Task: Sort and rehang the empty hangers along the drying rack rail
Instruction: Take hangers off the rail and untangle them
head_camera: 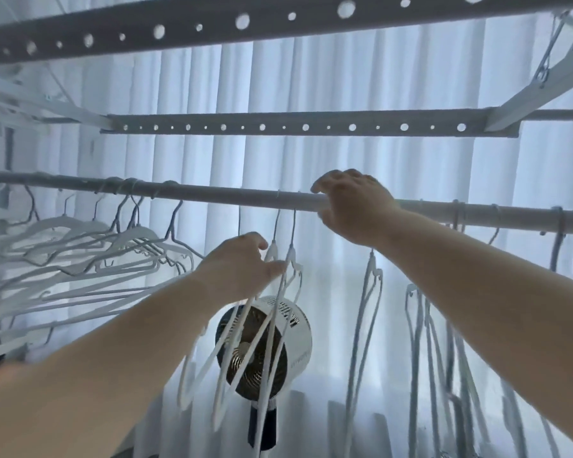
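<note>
Three hangers (pixel 291 256) on rail (pixel 212 195) between hands (pixel 242 259) (pixel 351 206)

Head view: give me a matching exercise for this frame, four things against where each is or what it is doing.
Things:
1 right hand
2 left hand
3 fan
4 perforated bar

Places or states:
A above the round rail, touched by neither hand
B pinches the white hangers at their necks
C grips the round rail
D low down, behind the held hangers

Pairs: 1-C, 2-B, 3-D, 4-A
</note>
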`<action>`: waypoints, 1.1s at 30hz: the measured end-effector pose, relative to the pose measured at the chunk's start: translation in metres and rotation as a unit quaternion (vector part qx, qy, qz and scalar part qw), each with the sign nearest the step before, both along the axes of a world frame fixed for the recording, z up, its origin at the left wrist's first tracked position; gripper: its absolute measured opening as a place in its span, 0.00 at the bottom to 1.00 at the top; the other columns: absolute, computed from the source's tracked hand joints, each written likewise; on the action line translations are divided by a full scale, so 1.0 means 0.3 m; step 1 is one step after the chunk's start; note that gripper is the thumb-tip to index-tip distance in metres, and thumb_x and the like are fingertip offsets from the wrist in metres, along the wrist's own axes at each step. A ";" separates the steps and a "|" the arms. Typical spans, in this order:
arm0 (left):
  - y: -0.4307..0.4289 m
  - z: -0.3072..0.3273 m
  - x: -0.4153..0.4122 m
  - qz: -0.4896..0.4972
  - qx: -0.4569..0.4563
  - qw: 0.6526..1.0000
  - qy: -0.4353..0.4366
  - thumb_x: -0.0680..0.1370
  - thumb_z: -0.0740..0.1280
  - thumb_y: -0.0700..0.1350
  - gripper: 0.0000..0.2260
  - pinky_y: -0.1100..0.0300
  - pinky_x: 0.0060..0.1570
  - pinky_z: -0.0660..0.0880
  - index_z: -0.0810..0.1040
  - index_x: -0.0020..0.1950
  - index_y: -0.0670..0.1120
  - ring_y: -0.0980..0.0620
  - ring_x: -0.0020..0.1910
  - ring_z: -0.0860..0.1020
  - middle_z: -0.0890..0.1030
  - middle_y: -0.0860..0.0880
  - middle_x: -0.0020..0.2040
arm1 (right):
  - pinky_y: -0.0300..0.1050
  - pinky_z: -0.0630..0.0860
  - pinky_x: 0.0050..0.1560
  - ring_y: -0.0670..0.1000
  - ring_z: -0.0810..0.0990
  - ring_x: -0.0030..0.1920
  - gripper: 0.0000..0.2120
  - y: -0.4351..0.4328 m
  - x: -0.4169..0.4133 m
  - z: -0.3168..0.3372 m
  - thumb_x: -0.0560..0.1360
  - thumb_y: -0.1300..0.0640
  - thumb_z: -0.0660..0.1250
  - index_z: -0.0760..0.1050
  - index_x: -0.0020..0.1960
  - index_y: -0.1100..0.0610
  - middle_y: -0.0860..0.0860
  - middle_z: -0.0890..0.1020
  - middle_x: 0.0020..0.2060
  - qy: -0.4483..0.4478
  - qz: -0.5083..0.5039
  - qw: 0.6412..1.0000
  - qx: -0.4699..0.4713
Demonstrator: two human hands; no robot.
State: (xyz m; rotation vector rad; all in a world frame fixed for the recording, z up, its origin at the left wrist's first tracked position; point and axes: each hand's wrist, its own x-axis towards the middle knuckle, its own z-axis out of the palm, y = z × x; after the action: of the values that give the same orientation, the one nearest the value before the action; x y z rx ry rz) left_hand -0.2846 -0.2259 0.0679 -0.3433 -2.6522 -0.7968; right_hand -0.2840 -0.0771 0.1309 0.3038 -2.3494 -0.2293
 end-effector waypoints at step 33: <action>0.020 -0.107 -0.216 -0.072 -0.031 0.992 -0.096 0.78 0.55 0.37 0.12 0.64 0.23 0.68 0.76 0.54 0.36 0.52 0.21 0.72 0.80 0.43 0.36 | 0.47 0.67 0.59 0.56 0.71 0.61 0.18 0.031 -0.034 -0.029 0.77 0.51 0.59 0.67 0.64 0.59 0.56 0.76 0.59 -0.026 -0.144 0.989 -0.034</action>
State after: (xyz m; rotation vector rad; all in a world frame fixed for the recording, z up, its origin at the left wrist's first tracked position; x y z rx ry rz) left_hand -0.3493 -0.2199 0.0358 -0.5012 -2.8628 -0.8316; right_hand -0.2942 -0.0679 0.1223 -0.0649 -2.4414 -0.2822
